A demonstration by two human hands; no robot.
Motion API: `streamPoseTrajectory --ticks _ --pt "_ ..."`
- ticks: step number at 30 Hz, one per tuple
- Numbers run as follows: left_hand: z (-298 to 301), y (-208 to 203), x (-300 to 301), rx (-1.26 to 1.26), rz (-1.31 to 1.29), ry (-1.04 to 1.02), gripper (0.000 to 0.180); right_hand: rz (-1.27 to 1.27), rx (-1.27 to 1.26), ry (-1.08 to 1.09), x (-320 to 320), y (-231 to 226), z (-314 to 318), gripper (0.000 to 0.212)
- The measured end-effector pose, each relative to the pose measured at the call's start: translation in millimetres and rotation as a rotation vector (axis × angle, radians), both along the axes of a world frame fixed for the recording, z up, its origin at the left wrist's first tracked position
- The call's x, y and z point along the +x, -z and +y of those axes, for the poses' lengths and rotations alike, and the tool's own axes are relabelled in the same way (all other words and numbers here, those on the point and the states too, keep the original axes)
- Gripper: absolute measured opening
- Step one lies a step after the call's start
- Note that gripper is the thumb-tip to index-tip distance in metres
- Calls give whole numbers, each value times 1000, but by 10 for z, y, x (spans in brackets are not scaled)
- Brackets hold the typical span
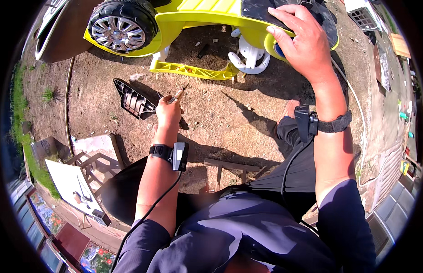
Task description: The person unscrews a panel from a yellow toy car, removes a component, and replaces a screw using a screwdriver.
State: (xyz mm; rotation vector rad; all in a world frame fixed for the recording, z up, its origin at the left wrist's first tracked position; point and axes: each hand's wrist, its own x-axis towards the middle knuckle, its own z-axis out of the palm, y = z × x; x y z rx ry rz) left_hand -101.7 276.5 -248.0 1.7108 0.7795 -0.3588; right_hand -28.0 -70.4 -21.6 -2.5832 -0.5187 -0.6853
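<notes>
Our left hand (168, 110) grasps a tool (179, 93) near a black panel (133, 101) and our right hand (309, 48) the car (197, 19) by its edge.

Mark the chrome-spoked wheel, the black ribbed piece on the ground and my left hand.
Chrome-spoked wheel (118, 34): head view, on the middle of its spokes.
Black ribbed piece (133, 99): head view, midway along its ribbed face.
Left hand (168, 110): head view, on the back of the hand.

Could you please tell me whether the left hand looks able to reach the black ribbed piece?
Probably yes: the left hand appears close beside the black ribbed piece with nothing visibly blocking it, though its slim tool may hinder grasping.
</notes>
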Motion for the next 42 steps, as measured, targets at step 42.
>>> streamPoseTrajectory --ticks 42 --pt "-18 972 271 19 31 -117 45 -130 -150 113 45 19 283 25"
